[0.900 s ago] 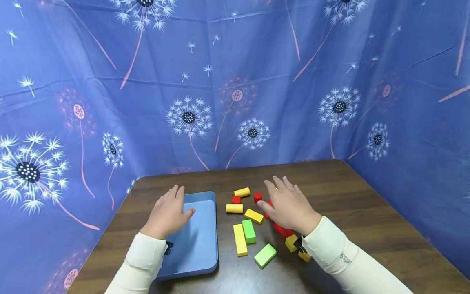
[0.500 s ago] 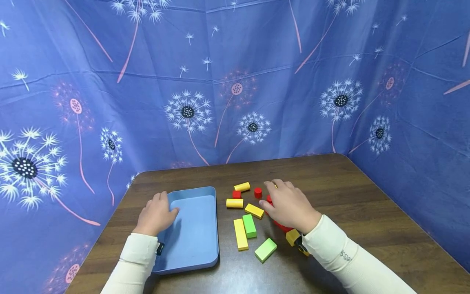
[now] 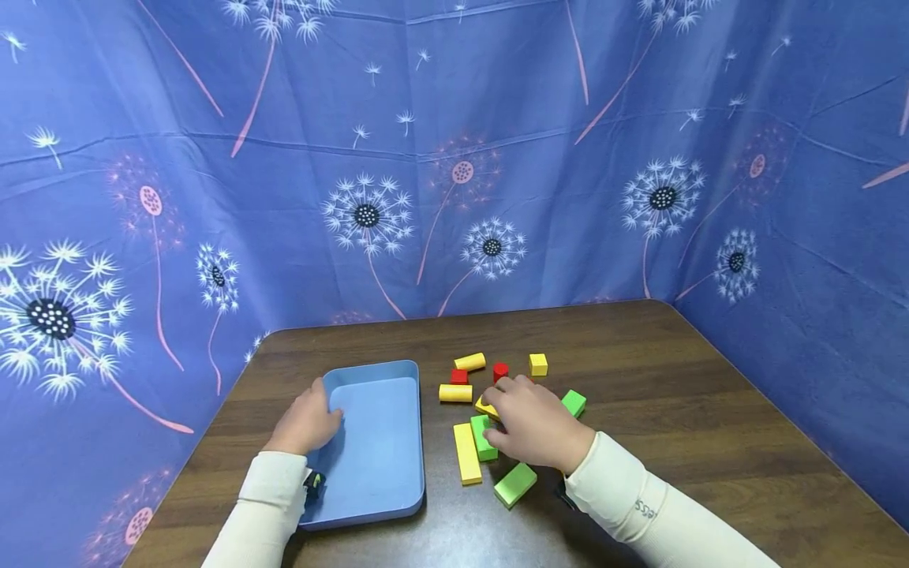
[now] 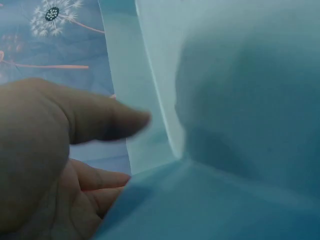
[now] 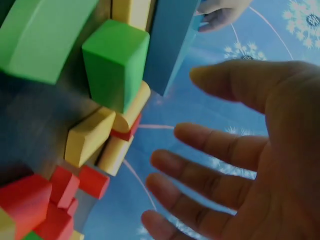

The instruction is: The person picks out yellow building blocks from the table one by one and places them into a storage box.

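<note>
My left hand [image 3: 307, 420] straddles the left wall of a blue tray [image 3: 383, 442]. In the left wrist view its thumb [image 4: 117, 120] reaches over the inner side, while the fingers [image 4: 102, 177] meet the wall from outside, holding the rim. Above the toy blocks hovers my right hand [image 3: 536, 430], fingers spread and slightly bent. The right wrist view shows nothing in its palm. Closest to its thumb in the head view is a green block [image 3: 483, 438], beside a long yellow block [image 3: 467, 454]. A yellow block [image 3: 488, 408] lies partly hidden under its fingertips.
A light green block [image 3: 515, 484] lies nearest the front. Farther back are yellow cylinders [image 3: 456, 393], a red block [image 3: 459, 376], a red cylinder [image 3: 500, 370] and a yellow cube [image 3: 538, 364]. Another green block [image 3: 574, 403] shows behind the right hand. A patterned blue cloth [image 3: 440, 158] surrounds the table [image 3: 682, 410].
My left hand has moved left and down from above the tray onto its left wall. The right hand has shifted left and lower, uncovering the yellow cube and a green block.
</note>
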Demonstrator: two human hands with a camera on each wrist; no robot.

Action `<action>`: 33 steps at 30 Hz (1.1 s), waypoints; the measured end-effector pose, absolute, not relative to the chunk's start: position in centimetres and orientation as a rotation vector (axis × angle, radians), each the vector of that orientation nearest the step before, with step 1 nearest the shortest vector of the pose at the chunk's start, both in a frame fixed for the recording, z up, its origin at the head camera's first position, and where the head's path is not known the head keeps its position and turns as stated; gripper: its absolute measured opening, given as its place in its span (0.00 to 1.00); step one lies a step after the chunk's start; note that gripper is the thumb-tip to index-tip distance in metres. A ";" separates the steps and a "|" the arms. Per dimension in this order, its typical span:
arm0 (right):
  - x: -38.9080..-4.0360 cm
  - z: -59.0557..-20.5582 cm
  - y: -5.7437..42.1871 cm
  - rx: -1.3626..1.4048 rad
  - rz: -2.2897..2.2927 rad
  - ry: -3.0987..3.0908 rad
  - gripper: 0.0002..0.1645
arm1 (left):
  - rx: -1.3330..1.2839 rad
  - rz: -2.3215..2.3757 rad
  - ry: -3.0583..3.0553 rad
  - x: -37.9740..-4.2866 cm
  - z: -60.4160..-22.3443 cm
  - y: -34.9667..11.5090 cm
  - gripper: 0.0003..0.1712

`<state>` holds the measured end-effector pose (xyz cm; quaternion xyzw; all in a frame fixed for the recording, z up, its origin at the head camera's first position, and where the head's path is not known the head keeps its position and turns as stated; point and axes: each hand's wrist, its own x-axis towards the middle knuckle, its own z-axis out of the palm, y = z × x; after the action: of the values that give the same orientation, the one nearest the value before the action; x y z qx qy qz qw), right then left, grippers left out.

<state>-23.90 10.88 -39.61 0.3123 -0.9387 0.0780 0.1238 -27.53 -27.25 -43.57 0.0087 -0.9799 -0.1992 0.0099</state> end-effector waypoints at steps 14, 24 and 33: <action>-23.5 -41.4 8.8 1.132 0.040 -2.792 0.42 | -0.069 -0.608 -2.998 -27.7 -44.7 -27.0 0.40; -24.0 -42.3 8.5 1.162 0.021 -2.790 0.43 | -0.149 -0.594 -2.973 -27.8 -45.2 -26.6 0.40; -24.2 -42.3 8.5 1.158 0.042 -2.796 0.37 | -0.135 -0.580 -2.990 -27.7 -45.1 -26.7 0.40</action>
<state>-24.24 8.46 -42.28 0.3818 -0.9223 0.0140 0.0575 -27.70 -26.66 -45.06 -0.0443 -0.9797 -0.1900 0.0464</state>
